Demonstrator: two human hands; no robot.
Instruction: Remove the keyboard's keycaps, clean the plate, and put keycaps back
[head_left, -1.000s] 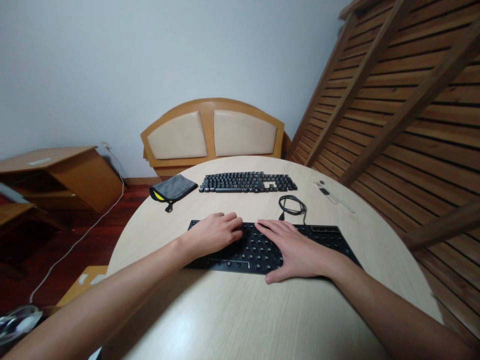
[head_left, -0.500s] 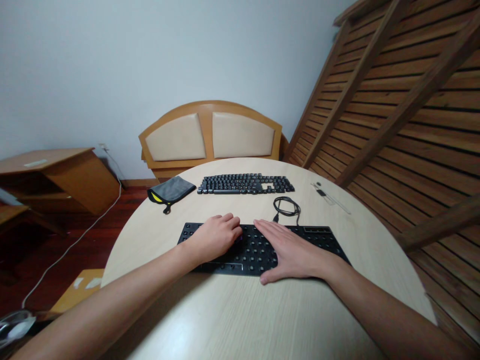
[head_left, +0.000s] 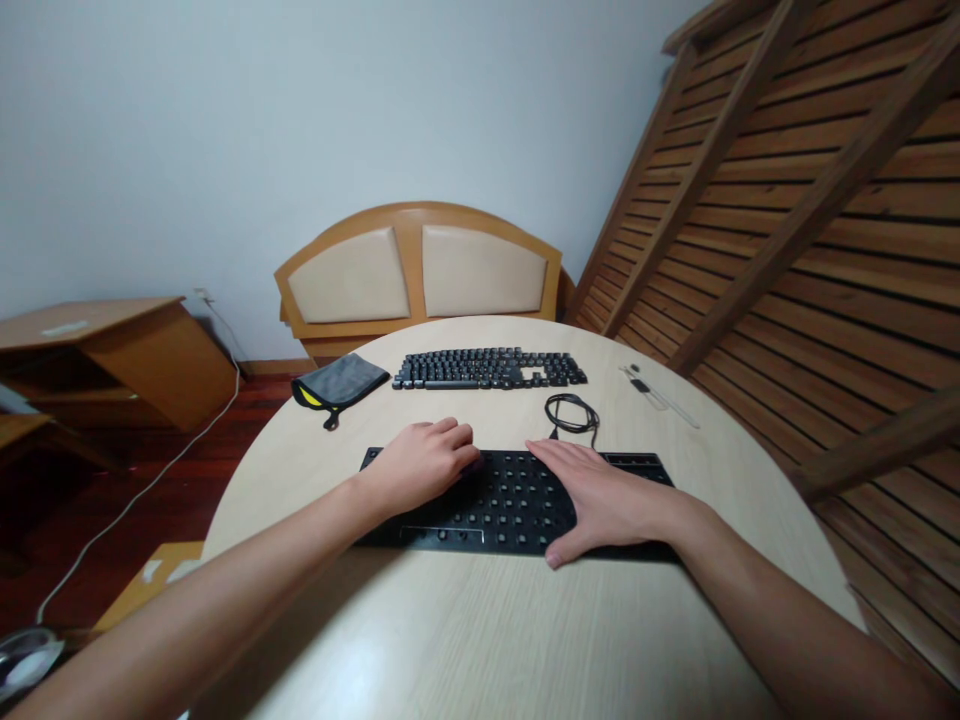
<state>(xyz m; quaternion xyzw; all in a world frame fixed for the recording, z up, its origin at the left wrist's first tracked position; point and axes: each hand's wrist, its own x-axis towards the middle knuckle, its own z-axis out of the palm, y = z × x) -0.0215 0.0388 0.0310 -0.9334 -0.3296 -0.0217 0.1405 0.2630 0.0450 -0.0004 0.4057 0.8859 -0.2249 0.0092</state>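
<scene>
A black keyboard base (head_left: 517,500) without keycaps lies across the table in front of me. My left hand (head_left: 427,460) is over its left half, fingers curled and closed. Beneath those fingers a small dark, purplish bit shows, too hidden to name. Spread wide, my right hand (head_left: 604,495) rests on the right half, with the thumb at the near edge and the fingertips at the far edge. Behind the base, loose black keycaps (head_left: 457,367) are laid out in keyboard order, with a gap in the group toward the right.
A coiled black cable (head_left: 571,412) lies just beyond the base. A grey pouch with yellow lining (head_left: 341,385) sits at the back left of the round table (head_left: 480,630). Thin tools (head_left: 660,395) lie at the back right. A wooden headboard (head_left: 416,265) stands behind.
My right hand has slid a little to the right along the keyboard base. My left hand, still closed, has shifted slightly left and away from me.
</scene>
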